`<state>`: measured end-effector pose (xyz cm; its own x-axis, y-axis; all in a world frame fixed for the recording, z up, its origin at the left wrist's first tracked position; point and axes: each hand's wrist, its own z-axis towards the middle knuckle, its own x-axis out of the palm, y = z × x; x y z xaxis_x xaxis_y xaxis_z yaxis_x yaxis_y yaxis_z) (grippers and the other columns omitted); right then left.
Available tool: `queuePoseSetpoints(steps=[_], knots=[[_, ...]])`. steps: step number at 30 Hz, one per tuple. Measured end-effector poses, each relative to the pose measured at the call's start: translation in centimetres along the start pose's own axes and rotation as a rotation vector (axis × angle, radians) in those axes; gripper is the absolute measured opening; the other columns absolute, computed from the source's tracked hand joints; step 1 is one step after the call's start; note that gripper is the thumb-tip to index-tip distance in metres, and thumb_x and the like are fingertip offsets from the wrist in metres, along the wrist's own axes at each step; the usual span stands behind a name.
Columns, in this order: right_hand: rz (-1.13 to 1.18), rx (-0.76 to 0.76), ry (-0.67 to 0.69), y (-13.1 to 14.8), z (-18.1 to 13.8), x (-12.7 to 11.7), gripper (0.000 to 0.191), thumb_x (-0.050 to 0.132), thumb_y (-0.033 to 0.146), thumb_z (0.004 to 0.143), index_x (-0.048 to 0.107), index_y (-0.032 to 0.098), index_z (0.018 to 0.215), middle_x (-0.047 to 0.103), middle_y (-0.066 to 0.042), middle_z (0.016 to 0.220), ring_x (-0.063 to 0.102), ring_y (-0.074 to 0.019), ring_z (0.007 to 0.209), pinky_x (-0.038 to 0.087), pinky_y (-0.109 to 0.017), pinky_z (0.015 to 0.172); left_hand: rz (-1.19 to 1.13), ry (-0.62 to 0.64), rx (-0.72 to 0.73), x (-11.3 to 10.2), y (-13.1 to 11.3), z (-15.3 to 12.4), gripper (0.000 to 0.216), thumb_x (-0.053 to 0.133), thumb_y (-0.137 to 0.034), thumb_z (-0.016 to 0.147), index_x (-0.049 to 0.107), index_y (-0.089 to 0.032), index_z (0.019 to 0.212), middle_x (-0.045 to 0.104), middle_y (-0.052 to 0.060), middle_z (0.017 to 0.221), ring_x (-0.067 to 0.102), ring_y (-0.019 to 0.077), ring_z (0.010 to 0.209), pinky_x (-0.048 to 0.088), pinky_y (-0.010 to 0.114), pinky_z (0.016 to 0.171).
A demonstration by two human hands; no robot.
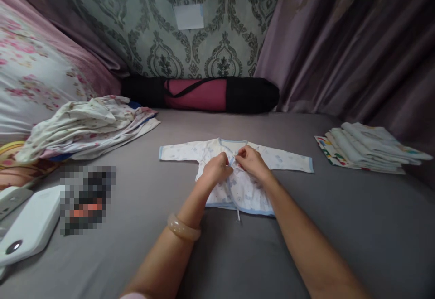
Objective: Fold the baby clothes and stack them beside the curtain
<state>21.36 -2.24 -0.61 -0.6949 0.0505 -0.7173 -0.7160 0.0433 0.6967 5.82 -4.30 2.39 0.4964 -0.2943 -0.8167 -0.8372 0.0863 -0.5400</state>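
Observation:
A white baby shirt point(251, 195) with pale blue trim and a faint blue print lies front up on the grey bed sheet, its sleeves spread to both sides. Over the chest, just below the neckline, my left hand point(216, 168) is closed in a pinch on the shirt's front. My right hand point(253, 161) pinches close beside it, at the overlapping edge. What the fingertips grip looks like a thin tie of the shirt, mostly hidden by the fingers. Another tie point(238, 215) hangs loose past the lower hem.
Folded clothes point(369, 147) are stacked at the right. A loose pile of clothes point(81, 122) lies at the left, near a white power bank point(34, 222), a power strip point(13, 199) and a blurred-out object point(87, 201). A black and maroon long bag point(197, 94) rests along the wall.

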Motion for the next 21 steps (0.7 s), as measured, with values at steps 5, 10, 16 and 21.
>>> queuePoseSetpoints(steps=[5, 10, 16, 21], knots=[[-0.240, -0.108, 0.022, 0.8, -0.5, -0.1, 0.011, 0.055, 0.022, 0.079, 0.066, 0.020, 0.079, 0.068, -0.004, 0.084, 0.059, -0.0156, 0.079, 0.037, -0.024, 0.066, 0.202, 0.087, -0.003, -1.1, -1.1, -1.1, 0.018, 0.051, -0.018, 0.079, 0.063, -0.021, 0.093, 0.069, 0.007, 0.096, 0.065, 0.0214, 0.089, 0.047, 0.027, 0.073], [-0.284, -0.131, 0.069, 1.0, -0.5, -0.3, 0.018, 0.051, 0.021, 0.082, 0.069, 0.019, 0.080, 0.069, -0.005, 0.084, 0.059, -0.0153, 0.078, 0.035, -0.024, 0.065, 0.289, 0.121, 0.020, -2.0, -1.4, -1.6, 0.018, 0.054, -0.022, 0.080, 0.066, -0.021, 0.094, 0.069, 0.007, 0.102, 0.064, 0.0215, 0.096, 0.047, 0.027, 0.077], [-0.162, -0.172, 0.149, 0.8, -0.3, -1.1, 0.018, 0.052, 0.023, 0.079, 0.069, 0.017, 0.074, 0.067, -0.003, 0.071, 0.058, -0.0139, 0.068, 0.036, -0.022, 0.059, 0.252, 0.156, 0.057, -2.3, -1.1, -1.5, 0.014, 0.060, -0.024, 0.076, 0.068, -0.021, 0.087, 0.071, 0.008, 0.096, 0.065, 0.0226, 0.092, 0.046, 0.025, 0.071], [-0.001, -0.126, 0.238, 0.5, -0.1, -2.6, 0.020, 0.051, 0.024, 0.082, 0.069, 0.015, 0.077, 0.061, 0.000, 0.057, 0.053, -0.0106, 0.051, 0.034, -0.019, 0.048, 0.123, 0.143, 0.060, -3.1, -0.2, -1.2, 0.014, 0.060, -0.030, 0.076, 0.068, -0.020, 0.082, 0.071, 0.007, 0.083, 0.065, 0.0193, 0.081, 0.043, 0.022, 0.065]])
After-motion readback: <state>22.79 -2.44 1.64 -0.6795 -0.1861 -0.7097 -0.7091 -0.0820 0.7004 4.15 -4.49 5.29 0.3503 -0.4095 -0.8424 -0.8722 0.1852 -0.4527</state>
